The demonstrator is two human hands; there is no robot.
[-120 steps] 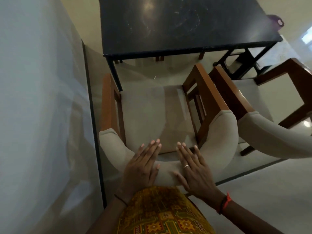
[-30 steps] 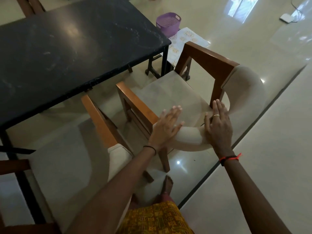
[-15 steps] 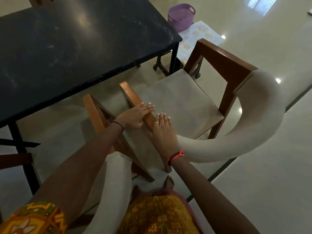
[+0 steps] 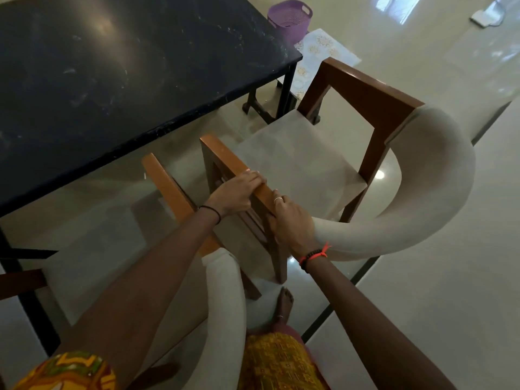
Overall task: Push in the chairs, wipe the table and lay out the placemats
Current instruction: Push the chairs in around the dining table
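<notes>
Wooden armrest [image 4: 239, 175] of the right-hand armchair [image 4: 304, 164] is the grab point: left hand [image 4: 235, 194] wraps over its top with fingers curled down the seat side; right hand [image 4: 291, 220] clamps the rear end of the same rail, where it meets the padded curved backrest [image 4: 422, 198], ring finger visible on top. Both closed on the rail, not spread.

Chair sits skewed, out past the corner of the black stone-look table [image 4: 126, 66], seat not under the top at all. Second armchair [image 4: 166, 192], on the left, looks partly tucked, armrest just beside the one being held.

Step in hand, my read: swing and push this chair in.
- One-sided grip will yaw it. Rotate first so the seat front faces the table edge, then push straight.
- Better to shift one hand to the backrest for the final shove.
- Watch the table leg [image 4: 285, 91] at the corner and the neighbour's armrest; clearance looks tight.
- Bare foot [image 4: 284, 304] is near the rear chair leg. Keep it clear.
- Glossy tile floor, so it should slide; avoid tipping.

Table top shows pale smears, not yet wiped, I'd say.

Containers: purple plastic basket [image 4: 289, 19] on the floor beyond the table; contents can't be made out. Patterned mat [image 4: 323, 52] lies flat on the floor just beside it, likely a placemat, none laid on the table.
</notes>
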